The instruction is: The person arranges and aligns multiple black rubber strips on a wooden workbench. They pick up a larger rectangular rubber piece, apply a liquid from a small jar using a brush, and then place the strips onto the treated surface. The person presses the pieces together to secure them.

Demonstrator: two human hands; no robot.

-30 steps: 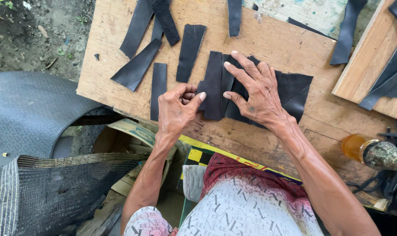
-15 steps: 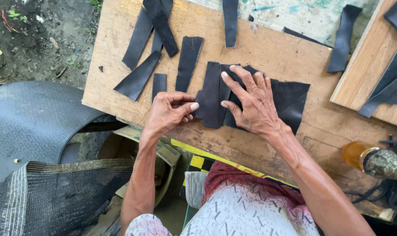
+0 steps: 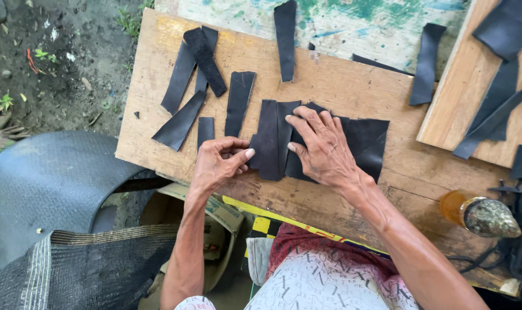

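A stack of black rubber pieces (image 3: 361, 140) lies on a wooden board (image 3: 330, 86). My right hand (image 3: 324, 149) rests flat on the stack, fingers spread and pointing left. My left hand (image 3: 218, 163) is curled at the stack's left edge, thumb touching the nearest black strip (image 3: 268, 143). A short black strip (image 3: 205, 130) lies just above my left knuckles. More black strips (image 3: 238, 100) lie spread across the far left of the board.
A curved grey tyre section (image 3: 48, 183) sits low at the left over dirt ground. Another wooden board (image 3: 473, 97) with black strips is at the right. An orange-handled tool (image 3: 479, 215) lies at the right edge. Woven black mesh (image 3: 54, 270) is at bottom left.
My left hand has curled from fingers extended on the strips into a looser fist at the stack's edge. My right hand stays pressed on the stack. The view has shifted slightly.
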